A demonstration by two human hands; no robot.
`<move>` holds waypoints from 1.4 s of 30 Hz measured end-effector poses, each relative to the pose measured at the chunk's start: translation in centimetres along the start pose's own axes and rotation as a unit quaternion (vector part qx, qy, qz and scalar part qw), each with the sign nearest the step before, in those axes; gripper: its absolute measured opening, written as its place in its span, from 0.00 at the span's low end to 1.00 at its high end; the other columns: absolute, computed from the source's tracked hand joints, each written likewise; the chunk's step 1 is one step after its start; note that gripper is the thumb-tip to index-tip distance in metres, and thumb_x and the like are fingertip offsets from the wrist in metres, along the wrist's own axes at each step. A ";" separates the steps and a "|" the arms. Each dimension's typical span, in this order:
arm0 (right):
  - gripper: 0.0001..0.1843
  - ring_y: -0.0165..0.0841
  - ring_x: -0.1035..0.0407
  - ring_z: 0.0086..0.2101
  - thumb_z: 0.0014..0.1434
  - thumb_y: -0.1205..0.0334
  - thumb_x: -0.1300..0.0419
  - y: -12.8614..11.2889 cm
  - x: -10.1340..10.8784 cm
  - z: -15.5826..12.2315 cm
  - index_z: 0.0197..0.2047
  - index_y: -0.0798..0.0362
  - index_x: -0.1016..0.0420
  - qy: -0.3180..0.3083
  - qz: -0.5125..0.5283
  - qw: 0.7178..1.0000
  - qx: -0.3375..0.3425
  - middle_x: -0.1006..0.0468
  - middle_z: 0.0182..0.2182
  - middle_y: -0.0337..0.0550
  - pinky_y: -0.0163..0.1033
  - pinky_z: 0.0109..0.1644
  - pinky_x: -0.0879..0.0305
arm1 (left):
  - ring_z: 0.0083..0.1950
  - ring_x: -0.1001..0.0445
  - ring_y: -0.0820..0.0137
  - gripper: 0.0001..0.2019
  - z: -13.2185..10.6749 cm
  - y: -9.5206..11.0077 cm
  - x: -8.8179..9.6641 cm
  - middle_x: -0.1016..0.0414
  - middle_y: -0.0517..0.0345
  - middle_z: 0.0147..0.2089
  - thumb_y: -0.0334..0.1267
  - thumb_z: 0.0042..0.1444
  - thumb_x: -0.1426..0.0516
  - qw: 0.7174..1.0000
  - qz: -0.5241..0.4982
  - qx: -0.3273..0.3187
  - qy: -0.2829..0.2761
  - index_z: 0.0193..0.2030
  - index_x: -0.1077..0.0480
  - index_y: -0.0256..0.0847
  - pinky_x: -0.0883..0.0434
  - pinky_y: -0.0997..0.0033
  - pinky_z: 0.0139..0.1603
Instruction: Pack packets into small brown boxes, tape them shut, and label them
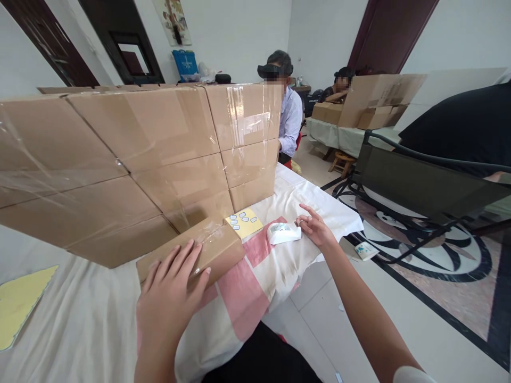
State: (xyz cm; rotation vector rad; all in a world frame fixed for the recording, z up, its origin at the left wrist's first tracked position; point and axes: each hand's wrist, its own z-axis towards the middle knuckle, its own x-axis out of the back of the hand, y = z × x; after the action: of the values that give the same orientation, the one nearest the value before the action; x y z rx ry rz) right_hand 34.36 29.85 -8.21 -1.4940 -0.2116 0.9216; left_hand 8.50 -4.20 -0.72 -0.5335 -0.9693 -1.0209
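Left hand [173, 279] open, fingers spread over the top of a taped cardboard box [223, 258], thumb down its near side; nothing gripped, and I judge the palm is there to steady it. Right hand [313, 226] beside the end of a small white holder [284, 234]: index finger extended, the others partly curled. Contact with the holder, or anything small pinched, I cannot tell. The holder sits on the cloth within easy reach, presumably for convenience. A yellow card [249, 223] bearing small outlined labels lies just beyond the box, between it and the holder, probably so the labels stay in sight. Behind the box, a wall of taped cartons [171, 138] stands on the table, likely serving as a screen. Surface: pale tablecloth [243, 298] with pink squares, rumpled near me; a second yellow sheet [26, 298] at far left. Room: a person in a pale shirt [291, 117] beyond the cartons, another person [339, 88] at a farther table, a dark folding chair [435, 191] to my right, panda-patterned floor [387, 218] below it.
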 end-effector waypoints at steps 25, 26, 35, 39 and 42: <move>0.22 0.28 0.45 0.22 0.55 0.58 0.34 0.8 0.9 0.5 0.54 0.48 0.27 -0.014 0.022 1.000 -0.011 0.26 0.27 0.37 0.38 0.29 0.49 | 0.69 0.32 0.52 0.25 0.1 0.3 0.3 0.31 0.57 0.70 0.47 0.69 0.50 1.000 0.013 -0.001 0.008 0.70 0.36 0.46 0.39 0.47 0.69; 0.23 0.28 0.45 0.22 0.55 0.58 0.34 0.8 0.9 0.5 0.54 0.48 0.27 -0.014 0.024 1.000 -0.012 0.26 0.27 0.37 0.38 0.29 0.47 | 0.69 0.32 0.52 0.25 0.1 0.3 0.3 0.31 0.56 0.69 0.47 0.69 0.50 1.000 0.011 -0.002 0.010 0.70 0.36 0.46 0.39 0.46 0.69; 0.24 0.27 0.44 0.23 0.55 0.57 0.34 0.5 1.1 0.4 0.55 0.47 0.28 -0.027 0.046 0.998 -0.025 0.26 0.28 0.36 0.39 0.31 0.42 | 0.68 0.31 0.52 0.24 0.2 0.5 0.4 0.30 0.55 0.69 0.47 0.69 0.49 1.000 0.015 -0.006 0.018 0.69 0.35 0.45 0.38 0.46 0.68; 0.24 0.28 0.42 0.24 0.56 0.56 0.34 0.4 0.9 0.4 0.55 0.47 0.28 -0.038 0.054 0.997 -0.028 0.25 0.29 0.37 0.39 0.32 0.41 | 0.68 0.31 0.52 0.24 0.2 0.4 0.3 0.30 0.56 0.69 0.47 0.69 0.49 1.000 0.019 -0.006 0.020 0.69 0.35 0.46 0.38 0.47 0.68; 0.24 0.29 0.41 0.24 0.56 0.56 0.33 0.4 0.8 0.3 0.55 0.46 0.28 -0.043 0.056 0.997 -0.026 0.25 0.29 0.38 0.40 0.33 0.40 | 0.68 0.31 0.52 0.24 0.2 0.2 0.3 0.30 0.56 0.69 0.47 0.69 0.49 1.000 0.018 -0.006 0.021 0.69 0.35 0.46 0.38 0.47 0.68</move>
State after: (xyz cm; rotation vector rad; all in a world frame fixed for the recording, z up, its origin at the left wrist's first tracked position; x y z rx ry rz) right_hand 34.54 30.53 -8.82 -1.5278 -0.2173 1.0798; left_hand 8.65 -4.11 -0.41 -0.5362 -0.9137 -1.0036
